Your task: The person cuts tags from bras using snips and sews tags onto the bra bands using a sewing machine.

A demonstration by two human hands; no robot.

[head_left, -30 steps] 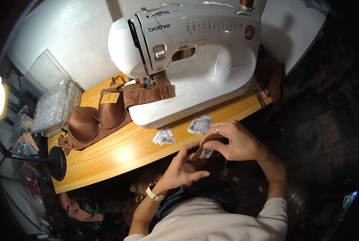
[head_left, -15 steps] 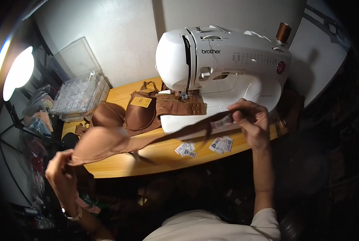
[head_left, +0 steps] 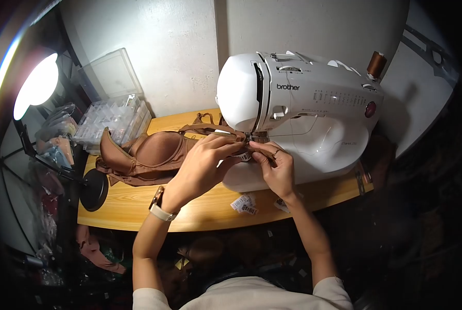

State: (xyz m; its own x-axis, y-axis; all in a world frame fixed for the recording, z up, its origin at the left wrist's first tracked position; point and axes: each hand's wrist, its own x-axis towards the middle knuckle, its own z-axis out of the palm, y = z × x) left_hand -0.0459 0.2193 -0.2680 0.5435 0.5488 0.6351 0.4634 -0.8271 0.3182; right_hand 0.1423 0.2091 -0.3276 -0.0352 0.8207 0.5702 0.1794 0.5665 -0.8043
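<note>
A brown bra lies across the desk, its cups on the left and its band reaching the needle area of the white sewing machine. My left hand, with a watch on its wrist, is closed on the band just in front of the presser foot. Right beside it, my right hand pinches the band's end between thumb and fingers. A small white printed label shows between the two hands. The fingers hide much of the band, and I cannot tell how the layers of brown fabric lie there.
A brown thread spool stands on the machine. Loose barcode stickers lie near the front edge of the wooden desk. At the left are a lit lamp, its round black base and a clear compartment box.
Both hands have come together at the needle area from holding a brown bra stretched wide over the desk. That bra now lies on the desk to the left, its band at the machine.
</note>
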